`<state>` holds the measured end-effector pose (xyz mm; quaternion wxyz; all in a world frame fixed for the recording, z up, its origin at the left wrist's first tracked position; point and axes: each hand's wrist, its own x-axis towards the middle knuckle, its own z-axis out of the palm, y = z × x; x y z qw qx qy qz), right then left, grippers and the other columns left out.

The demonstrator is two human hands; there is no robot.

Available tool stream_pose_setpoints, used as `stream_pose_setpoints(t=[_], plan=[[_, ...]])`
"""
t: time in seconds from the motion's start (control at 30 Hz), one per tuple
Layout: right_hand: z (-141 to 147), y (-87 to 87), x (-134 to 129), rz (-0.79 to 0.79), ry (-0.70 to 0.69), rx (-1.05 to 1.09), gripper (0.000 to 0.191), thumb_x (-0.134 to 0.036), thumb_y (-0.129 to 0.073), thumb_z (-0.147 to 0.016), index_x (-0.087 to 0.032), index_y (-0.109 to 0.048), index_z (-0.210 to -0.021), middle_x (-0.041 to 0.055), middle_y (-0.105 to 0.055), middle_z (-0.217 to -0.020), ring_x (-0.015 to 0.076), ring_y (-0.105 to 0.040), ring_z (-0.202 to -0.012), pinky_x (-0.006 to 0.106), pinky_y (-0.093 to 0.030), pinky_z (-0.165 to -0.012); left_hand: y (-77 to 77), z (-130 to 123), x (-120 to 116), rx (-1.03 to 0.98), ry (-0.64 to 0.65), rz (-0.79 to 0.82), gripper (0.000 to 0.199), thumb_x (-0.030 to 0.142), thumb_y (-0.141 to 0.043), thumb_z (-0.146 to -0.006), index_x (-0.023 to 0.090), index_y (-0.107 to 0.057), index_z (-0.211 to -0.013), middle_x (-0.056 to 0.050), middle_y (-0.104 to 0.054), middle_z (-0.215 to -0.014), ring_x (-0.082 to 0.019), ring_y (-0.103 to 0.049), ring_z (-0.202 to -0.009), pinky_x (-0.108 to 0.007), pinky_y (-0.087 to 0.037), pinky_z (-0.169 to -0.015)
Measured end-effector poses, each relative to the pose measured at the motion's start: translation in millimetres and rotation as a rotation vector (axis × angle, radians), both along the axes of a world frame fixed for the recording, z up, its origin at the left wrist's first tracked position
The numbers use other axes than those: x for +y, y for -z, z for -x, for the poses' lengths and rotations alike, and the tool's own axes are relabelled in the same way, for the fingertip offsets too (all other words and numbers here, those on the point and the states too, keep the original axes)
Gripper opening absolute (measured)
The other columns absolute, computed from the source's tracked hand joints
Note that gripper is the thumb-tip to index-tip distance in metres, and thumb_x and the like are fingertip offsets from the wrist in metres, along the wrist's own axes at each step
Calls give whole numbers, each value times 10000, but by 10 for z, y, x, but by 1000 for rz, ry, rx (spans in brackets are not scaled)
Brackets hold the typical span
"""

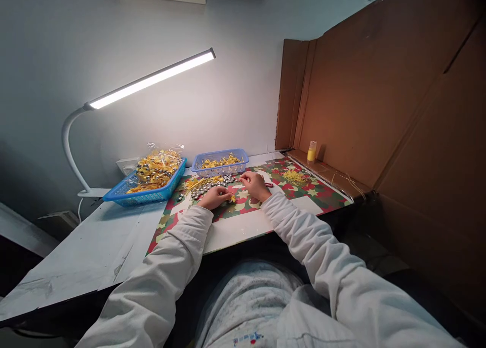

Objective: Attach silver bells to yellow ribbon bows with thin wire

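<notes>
My left hand is closed in a pinch low over the patterned mat, with a small yellow ribbon piece at its fingertips. Just to the right and slightly farther off, my right hand is also pinched, fingertips pointing left; whatever lies between them is too small to make out. Beyond my left hand spreads a heap of small silvery round pieces, which look like little bells. Yellow cords lie at the heap's left side. A red-handled tool is partly hidden behind my right hand.
A blue basket piled with yellow ribbon pieces stands left, a lilac basket at the back. Yellow threads lie on the camouflage mat. A small yellow-filled bottle, cardboard walls and a lit lamp surround the table.
</notes>
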<state>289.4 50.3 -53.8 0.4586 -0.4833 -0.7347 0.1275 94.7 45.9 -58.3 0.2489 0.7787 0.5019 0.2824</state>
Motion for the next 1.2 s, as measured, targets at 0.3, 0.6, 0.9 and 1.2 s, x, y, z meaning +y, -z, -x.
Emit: stream_pose_setpoints(t=[0.3,0.6,0.9,1.2], plan=[[-13,-14,-14,-5,22,-5,149,-204,-563,-841,-195,-689,-763,31,-701,-819,178,-595,-789,284,-382,-724,6,-21,1,25,26,-78,365,533,-649,-658,173,-661,-596,-30,-623,-696,-156,-538,-662,-272,-412,-643],[-38,-22,19,72,64,-94,164,-226,-549,-862,-222,-712,-845,25,-716,-895,197,-598,-929,307,-403,-826,15,-45,-16,55,38,-117,286,436,-613,-675,181,-621,-548,-25,-587,-678,-149,-506,-645,-268,-397,-625],[-462,-79,66,505,453,-353,428,-471,-717,-717,-165,-691,-1015,187,-571,-1280,391,-424,-1260,507,-360,-974,32,-42,-11,-155,-15,-54,253,425,-617,-646,180,-613,-585,-5,-590,-654,-146,-525,-645,-252,-410,-612],[-466,47,228,408,408,-4,218,-319,-612,-820,-155,-624,-963,173,-649,-1075,290,-578,-1065,375,-442,-857,-39,-110,-96,-542,-152,335,347,449,-728,-633,192,-518,-734,47,-559,-569,-75,-510,-456,-157,-312,-406]])
